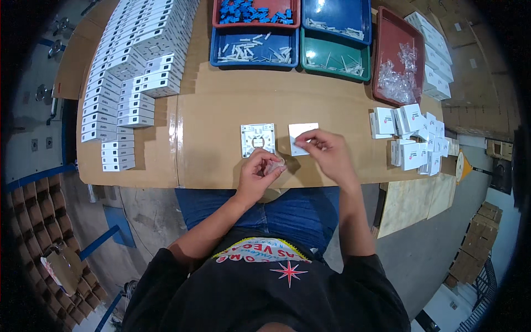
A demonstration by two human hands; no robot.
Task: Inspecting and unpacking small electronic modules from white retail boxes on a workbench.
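Note:
A white square plastic housing [266, 131] with its inner fittings showing lies in front of me on the cardboard-covered table. Beside it, to the right, is a flat white square plate [298, 129]. My left hand [255, 178] is closed on a small clear plastic bag [276, 165], just below the housing. My right hand [331, 156] hovers at the plate's right side, thumb and forefinger pinched together over it. Whatever the pinch holds, if anything, is too small to make out.
Stacked white boxes [126, 72] fill the table's left side. Trays at the back hold blue parts [251, 12], white pieces [243, 51] and clear plastic bags [397, 83]. Several small white boxes [410, 156] are heaped at the right, near the table's edge.

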